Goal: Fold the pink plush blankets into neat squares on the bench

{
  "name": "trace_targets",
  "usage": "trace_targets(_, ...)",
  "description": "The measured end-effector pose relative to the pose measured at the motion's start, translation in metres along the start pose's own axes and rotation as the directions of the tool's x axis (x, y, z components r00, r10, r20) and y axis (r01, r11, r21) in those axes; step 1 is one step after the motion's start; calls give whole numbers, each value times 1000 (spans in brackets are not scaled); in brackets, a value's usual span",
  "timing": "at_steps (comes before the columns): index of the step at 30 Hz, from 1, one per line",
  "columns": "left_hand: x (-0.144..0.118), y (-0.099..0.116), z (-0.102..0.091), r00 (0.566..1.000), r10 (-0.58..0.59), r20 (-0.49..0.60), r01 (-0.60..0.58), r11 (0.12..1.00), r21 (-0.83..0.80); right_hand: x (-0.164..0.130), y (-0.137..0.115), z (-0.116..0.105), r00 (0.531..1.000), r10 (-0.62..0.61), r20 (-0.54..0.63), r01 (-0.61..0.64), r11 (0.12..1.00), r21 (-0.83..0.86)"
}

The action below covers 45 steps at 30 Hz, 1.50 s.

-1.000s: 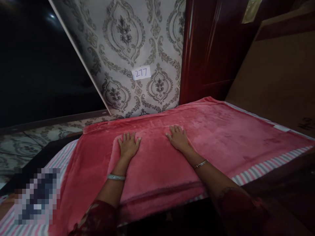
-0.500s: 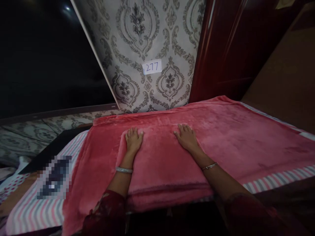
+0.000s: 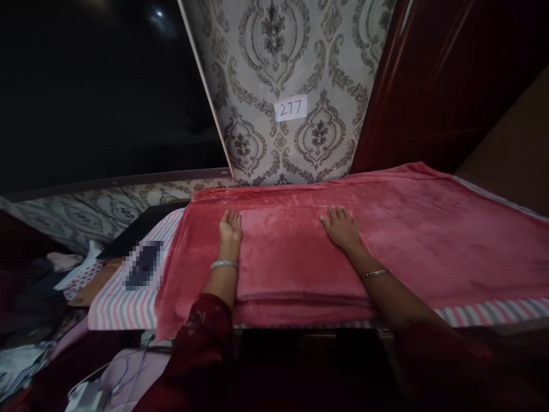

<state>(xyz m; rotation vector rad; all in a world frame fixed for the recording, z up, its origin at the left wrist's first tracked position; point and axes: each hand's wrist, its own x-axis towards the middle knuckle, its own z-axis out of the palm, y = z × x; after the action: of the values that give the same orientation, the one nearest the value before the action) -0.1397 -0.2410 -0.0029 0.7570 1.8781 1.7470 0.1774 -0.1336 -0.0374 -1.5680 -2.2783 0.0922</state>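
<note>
Here, nearest the viewer, the folded pink blanket (image 3: 300, 269) lies on the striped sheet (image 3: 124, 306) of the bed, its long axis running left to right and its folded edges stacked at the near side. Both hands rest open and flat on its top layer, gripping nothing: the left hand (image 3: 230, 226) by the fold's left end, the right hand (image 3: 342, 227) near its middle. Beyond, a paper label (image 3: 290, 108) marked 277 hangs on patterned wallpaper (image 3: 274, 63).
</note>
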Motion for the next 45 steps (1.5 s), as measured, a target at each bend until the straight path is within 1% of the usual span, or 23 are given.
trace_targets(4, -13, 17, -11, 1000, 12, 26, -11, 998, -57, 2, -3, -19, 993, 46, 112, -51, 998, 43)
trace_targets(6, -30, 24, -19, 994, 85, 70, -80, 995, -61, -10, -3, -30, 995, -11, 100, 5, 998, 68)
trace_targets(7, -43, 26, -23, 980, 151, 127, -150, 989, -21, -20, -3, -34, 993, -89, 79, 83, 993, 81)
trace_targets(8, -58, 26, -27, 948, 236, 215, -251, 967, 46, -34, -3, -37, 979, -196, 61, 190, 977, 96)
trace_targets(9, -76, 25, -31, 883, 304, 357, -378, 912, 158, -51, -3, -39, 946, -318, 54, 311, 944, 112)
trace_targets(10, -94, 23, -34, 810, 308, 499, -487, 827, 280, -68, -3, -40, 899, -432, 63, 422, 897, 132)
trace_targets(12, -131, 15, -38, 655, 224, 721, -676, 600, 428, -102, -4, -38, 806, -584, 98, 566, 809, 162)
trace_targets(13, -147, 9, -39, 612, 171, 772, -731, 497, 468, -116, -4, -36, 777, -619, 113, 599, 783, 167)
trace_targets(14, -160, 4, -39, 595, 132, 793, -760, 412, 502, -127, -4, -33, 763, -635, 126, 614, 771, 167)
trace_targets(15, -169, -2, -38, 594, 108, 797, -775, 342, 531, -135, -3, -31, 760, -636, 133, 617, 770, 164)
trace_targets(16, -175, -8, -37, 604, 102, 790, -778, 291, 557, -140, -3, -28, 764, -631, 136, 612, 775, 160)
trace_targets(19, -180, -20, -34, 625, 122, 771, -776, 203, 597, -145, -1, -22, 781, -610, 131, 593, 791, 148)
trace_targets(23, -178, -25, -32, 614, 130, 778, -787, 176, 592, -144, -3, -19, 789, -599, 133, 583, 800, 143)
trace_targets(26, -178, -21, -32, 607, 127, 784, -791, 188, 582, -144, -3, -22, 786, -601, 143, 582, 798, 153)
trace_targets(28, -178, -17, -34, 612, 118, 782, -787, 197, 585, -143, 3, -27, 791, -595, 140, 578, 803, 146)
trace_targets(30, -179, -13, -41, 639, 122, 760, -766, 192, 613, -145, 15, -33, 832, -544, 111, 534, 838, 109)
trace_targets(33, -183, -15, -57, 726, 177, 665, -688, 172, 705, -152, 42, -36, 920, -388, 48, 387, 922, 34)
trace_targets(35, -186, -23, -69, 769, 214, 603, -637, 165, 753, -159, 58, -32, 945, -325, 20, 325, 946, 22)
trace_targets(36, -188, -29, -74, 777, 231, 585, -624, 164, 764, -162, 64, -29, 948, -318, 5, 318, 948, 34)
trace_targets(38, -189, -41, -80, 770, 271, 578, -629, 163, 760, -169, 70, -22, 943, -329, -42, 331, 940, 85)
trace_targets(41, -189, -57, -82, 724, 351, 594, -670, 150, 727, -173, 70, -13, 934, -335, -125, 352, 922, 158)
trace_targets(43, -187, -63, -80, 698, 386, 603, -689, 134, 712, -173, 68, -10, 931, -331, -156, 356, 918, 176)
trace_targets(45, -186, -65, -79, 690, 399, 604, -693, 123, 710, -173, 68, -9, 928, -333, -169, 361, 915, 179)
